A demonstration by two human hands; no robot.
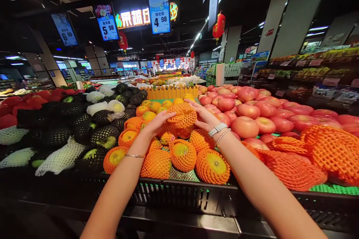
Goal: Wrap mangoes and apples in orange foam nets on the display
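Observation:
Between my two hands, above the front of the bin, is an orange in an orange foam net (183, 116); the net hides most of the fruit. My left hand (160, 122) grips its left side, fingers partly hidden behind it. From the right, my right hand (205, 117) closes on it with the fingers at its far edge. Just below lie several more netted oranges, among them one with its yellow top showing (183, 154) and another at the front right (213, 166). Bare oranges (167, 104) sit behind.
Red apples (245, 127) are heaped at right, with loose orange foam nets (291, 168) on them. Dark fruit in black and white nets (105, 134) fills the left. A black crate rim (190, 186) runs along the front; a yellow fence divider (172, 92) stands behind.

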